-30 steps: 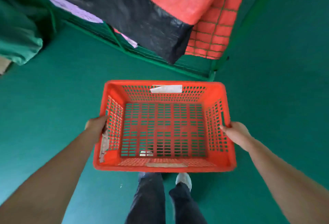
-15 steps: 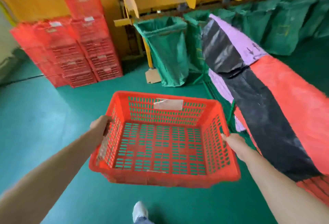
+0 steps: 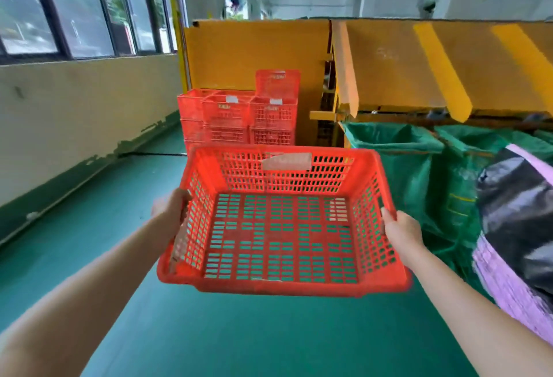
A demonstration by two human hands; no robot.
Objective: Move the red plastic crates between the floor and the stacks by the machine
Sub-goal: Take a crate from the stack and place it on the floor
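Forearms cut off by the lower frame edge. Left hand [image 3: 169,209] grips the left wall of the red crate [image 3: 281,236] near the rim; its fingers are mostly hidden behind the lattice. Right hand [image 3: 401,228] grips the right wall with the thumb on the rim and its fingers hidden below.

Crate at frame centre, held in the air above the green floor [image 3: 209,331]. Floor shows through the base slots. Pale patch at the right of the base: cannot make out. White label [image 3: 287,161] on the far wall is blurred and unreadable.

Versus 0.5 s ago: grip is the same on both sides. The crate stacks [image 3: 239,119] have shifted from upper left to centre, directly beyond the held crate. Windows [image 3: 74,5] at upper left are newly in view. The shoe at the lower edge is gone.

The stacks stand against the yellow machine [image 3: 257,50], their lower part hidden by the crate's far wall; contents cannot be told. Green bags [image 3: 398,152] at right centre have open mouths, insides not visible. Black-and-purple bundle [image 3: 514,212] is cut off by the right edge.
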